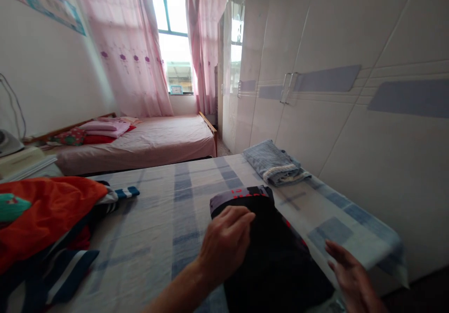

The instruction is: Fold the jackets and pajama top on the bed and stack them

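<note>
A folded black garment (270, 252) with a grey band and red lettering at its far end lies on the bed in front of me. My left hand (228, 236) is over its left side, fingers curled closed. Whether fabric is pinched in them is hidden. Off the garment's right edge is my right hand (354, 275), its fingers stretched and apart, holding nothing. Farther back on the bed rests a folded blue-grey cloth (275, 163) with a pale trim.
The near bed (150, 229) wears a blue-and-white checked sheet. An orange garment (63, 210) tops a clothes pile on the left, with striped dark-blue pieces. A white wardrobe (336, 37) runs along the right. Behind stands another bed (168, 137) with pink bedding.
</note>
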The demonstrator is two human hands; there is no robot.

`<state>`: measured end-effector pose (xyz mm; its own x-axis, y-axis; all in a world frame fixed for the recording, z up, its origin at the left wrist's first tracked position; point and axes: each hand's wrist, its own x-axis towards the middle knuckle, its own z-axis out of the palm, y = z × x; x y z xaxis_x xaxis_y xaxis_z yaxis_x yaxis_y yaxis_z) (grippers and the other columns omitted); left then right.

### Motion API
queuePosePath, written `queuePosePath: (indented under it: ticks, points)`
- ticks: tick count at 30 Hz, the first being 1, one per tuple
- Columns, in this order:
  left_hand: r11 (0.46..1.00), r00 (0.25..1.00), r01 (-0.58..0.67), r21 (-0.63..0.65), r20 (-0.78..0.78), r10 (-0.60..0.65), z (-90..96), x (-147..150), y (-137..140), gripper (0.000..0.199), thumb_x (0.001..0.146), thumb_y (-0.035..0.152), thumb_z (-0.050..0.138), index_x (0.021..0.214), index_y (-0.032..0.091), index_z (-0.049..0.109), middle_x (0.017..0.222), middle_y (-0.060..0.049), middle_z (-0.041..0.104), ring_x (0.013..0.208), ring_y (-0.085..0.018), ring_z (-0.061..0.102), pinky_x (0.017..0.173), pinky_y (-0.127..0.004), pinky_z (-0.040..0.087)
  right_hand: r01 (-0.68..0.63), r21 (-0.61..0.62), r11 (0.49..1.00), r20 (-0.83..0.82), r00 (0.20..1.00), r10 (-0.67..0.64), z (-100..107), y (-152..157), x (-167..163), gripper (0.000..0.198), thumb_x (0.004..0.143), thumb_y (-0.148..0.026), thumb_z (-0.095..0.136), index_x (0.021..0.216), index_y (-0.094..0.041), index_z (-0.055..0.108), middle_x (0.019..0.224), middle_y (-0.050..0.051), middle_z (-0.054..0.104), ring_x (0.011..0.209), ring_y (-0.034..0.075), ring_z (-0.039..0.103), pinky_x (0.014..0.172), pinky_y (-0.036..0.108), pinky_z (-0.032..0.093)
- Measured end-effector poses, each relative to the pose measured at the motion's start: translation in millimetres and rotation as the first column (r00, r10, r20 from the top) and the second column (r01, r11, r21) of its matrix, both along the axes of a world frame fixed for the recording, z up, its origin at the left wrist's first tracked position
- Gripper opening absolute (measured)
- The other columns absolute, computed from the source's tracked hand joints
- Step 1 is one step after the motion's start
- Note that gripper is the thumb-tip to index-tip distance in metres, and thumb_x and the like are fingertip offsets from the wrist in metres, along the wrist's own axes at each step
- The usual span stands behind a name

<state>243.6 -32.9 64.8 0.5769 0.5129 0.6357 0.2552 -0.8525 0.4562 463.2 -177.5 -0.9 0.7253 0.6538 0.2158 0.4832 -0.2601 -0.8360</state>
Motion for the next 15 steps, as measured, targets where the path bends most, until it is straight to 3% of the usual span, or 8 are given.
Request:
queuePosePath:
  ticks: [3,5,8,10,11,13,15]
  points:
    - [0.99,0.979,-0.046,0.132,-0.189,0.071,-10.7,-32,10,0.036,0.087,0.024,0.047,0.121,0.017,0.056,0.13,-0.012,0.051,0.124,-0.026,0.043,0.101,-0.042,0.038,-0.081,-0.005,0.997,0.146,0.986,0.08,5,5,-9,0.051,0.089,-0.049,0.03,0.135,-0.028,0.035,0.139,0.004,0.044,0.124,0.028,0.045,0.098,0.044,0.043]
    - [0.99,0.928,-0.005,0.138,-0.369,0.056,-19.5,-35,14,0.047,0.085,0.037,0.051,0.131,0.023,0.047,0.145,-0.009,0.034,0.135,-0.03,0.027,0.107,-0.051,0.028,-0.198,0.005,0.98,0.369,0.911,0.182,8,13,-17,0.051,0.09,-0.044,0.032,0.139,-0.03,0.031,0.144,0.003,0.038,0.13,0.027,0.037,0.101,0.046,0.039]
    - [0.997,0.866,-0.028,0.065,-0.497,0.057,-36.6,-19,16,0.06,0.082,0.057,0.049,0.136,0.031,0.04,0.15,-0.006,0.026,0.136,-0.033,0.021,0.108,-0.058,0.021,-0.438,-0.098,0.894,0.698,0.61,0.375,5,25,-29,0.052,0.086,-0.043,0.043,0.137,-0.031,0.038,0.144,0.002,0.039,0.132,0.03,0.033,0.101,0.05,0.038]
    - [0.996,0.854,-0.081,0.035,-0.513,0.087,-48.5,-6,16,0.068,0.076,0.068,0.048,0.134,0.033,0.042,0.148,-0.007,0.029,0.135,-0.035,0.023,0.108,-0.06,0.018,-0.527,-0.257,0.81,0.758,0.411,0.507,-4,31,-34,0.045,0.084,-0.044,0.049,0.128,-0.033,0.049,0.133,0.0,0.052,0.122,0.029,0.048,0.092,0.048,0.046]
    - [0.994,0.852,-0.1,0.031,-0.513,0.102,-53.4,-1,16,0.071,0.073,0.071,0.049,0.133,0.033,0.043,0.148,-0.008,0.031,0.135,-0.036,0.023,0.108,-0.06,0.016,-0.539,-0.326,0.776,0.746,0.358,0.562,-9,32,-35,0.039,0.085,-0.044,0.05,0.122,-0.034,0.055,0.126,-0.001,0.059,0.115,0.028,0.055,0.087,0.046,0.05]
    - [0.993,0.853,-0.117,0.032,-0.508,0.117,-60.1,5,16,0.075,0.069,0.073,0.051,0.132,0.033,0.045,0.147,-0.009,0.032,0.135,-0.036,0.023,0.108,-0.06,0.015,-0.513,-0.383,0.768,0.691,0.393,0.607,-20,31,-31,0.029,0.087,-0.041,0.047,0.109,-0.033,0.064,0.115,-0.003,0.066,0.106,0.024,0.061,0.084,0.042,0.053]
    - [0.992,0.861,-0.121,0.034,-0.495,0.122,-62.4,5,16,0.074,0.069,0.072,0.053,0.132,0.033,0.045,0.147,-0.009,0.032,0.135,-0.036,0.023,0.108,-0.06,0.016,-0.425,-0.334,0.841,0.643,0.55,0.533,-29,26,-22,0.03,0.089,-0.04,0.042,0.103,-0.029,0.066,0.118,0.0,0.064,0.112,0.024,0.057,0.089,0.042,0.05]
